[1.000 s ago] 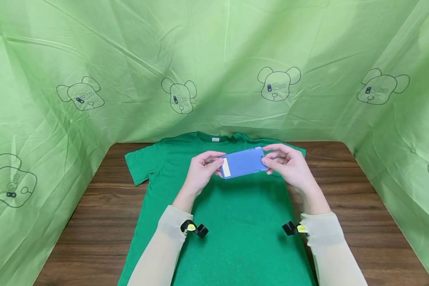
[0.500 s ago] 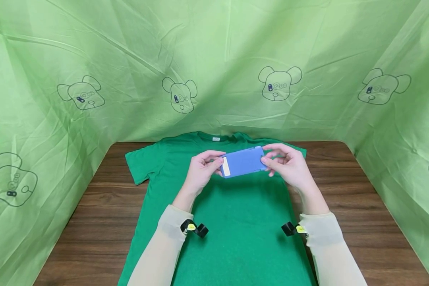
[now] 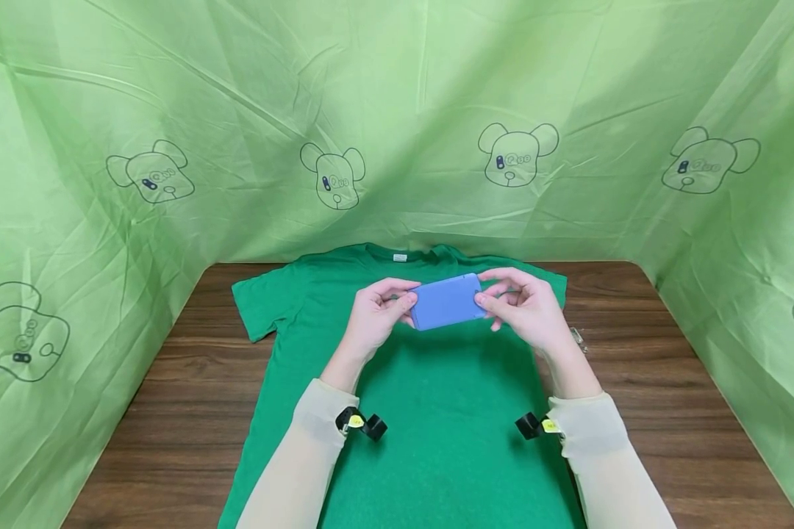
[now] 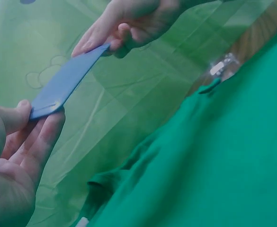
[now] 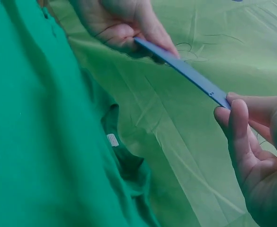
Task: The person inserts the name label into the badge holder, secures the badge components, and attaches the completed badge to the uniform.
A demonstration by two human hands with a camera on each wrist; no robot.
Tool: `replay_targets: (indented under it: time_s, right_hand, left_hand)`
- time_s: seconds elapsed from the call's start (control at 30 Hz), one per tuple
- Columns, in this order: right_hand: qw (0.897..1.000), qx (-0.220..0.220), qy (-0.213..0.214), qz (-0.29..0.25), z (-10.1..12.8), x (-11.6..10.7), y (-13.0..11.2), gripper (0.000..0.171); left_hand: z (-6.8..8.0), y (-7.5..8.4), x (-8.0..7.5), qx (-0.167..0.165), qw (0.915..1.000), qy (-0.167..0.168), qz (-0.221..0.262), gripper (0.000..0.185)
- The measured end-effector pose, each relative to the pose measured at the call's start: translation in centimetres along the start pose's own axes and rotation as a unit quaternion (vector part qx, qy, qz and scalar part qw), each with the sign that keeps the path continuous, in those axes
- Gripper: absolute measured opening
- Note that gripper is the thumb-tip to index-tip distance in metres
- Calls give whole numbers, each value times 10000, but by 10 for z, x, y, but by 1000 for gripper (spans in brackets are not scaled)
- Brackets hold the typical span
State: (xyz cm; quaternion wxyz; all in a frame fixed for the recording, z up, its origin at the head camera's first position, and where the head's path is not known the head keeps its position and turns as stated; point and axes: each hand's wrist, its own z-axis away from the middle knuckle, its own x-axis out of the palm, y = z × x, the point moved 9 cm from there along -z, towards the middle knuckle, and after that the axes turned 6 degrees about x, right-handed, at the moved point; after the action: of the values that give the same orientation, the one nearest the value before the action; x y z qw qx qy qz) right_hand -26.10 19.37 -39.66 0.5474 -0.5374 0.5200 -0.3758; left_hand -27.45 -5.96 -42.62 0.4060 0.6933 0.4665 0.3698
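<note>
A flat blue plastic case (image 3: 445,303), card-sized with rounded corners, is held up over the upper part of a green T-shirt (image 3: 446,411). My left hand (image 3: 374,314) pinches its left end between thumb and fingers. At the other end, my right hand (image 3: 528,307) holds the case with its thumb on the near face and fingers behind. Seen edge-on in the right wrist view, the blue case (image 5: 190,73) is thin. The left wrist view shows a small slot-like mark near the left end of the case (image 4: 67,85). Fingertips hide both ends.
The T-shirt lies spread on a dark wooden table (image 3: 192,411), collar at the far edge. A small clear item (image 3: 578,339) lies right of the shirt, partly hidden by my right wrist. Light green cloth (image 3: 397,88) with bear drawings surrounds the table.
My right hand has moved slightly left, toward the left hand. The white strip at the case's left end no longer shows; the visible face is now plain blue. The left hand barely moved.
</note>
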Motion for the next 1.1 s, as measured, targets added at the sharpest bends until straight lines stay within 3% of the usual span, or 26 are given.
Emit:
replay_targets:
  time_s: [0.17, 0.77, 1.1]
  right_hand:
    - [9999, -59, 59, 92, -1, 4, 1, 34]
    - [9981, -424, 425, 107, 1, 8, -4, 31]
    - [9982, -436, 398, 98, 1, 9, -4, 30]
  left_hand:
    - [-1, 6, -3, 137, 9999, 9, -31, 22]
    - [-1, 7, -3, 123, 9999, -16, 93, 22]
    - [0, 6, -3, 74, 9999, -32, 82, 22]
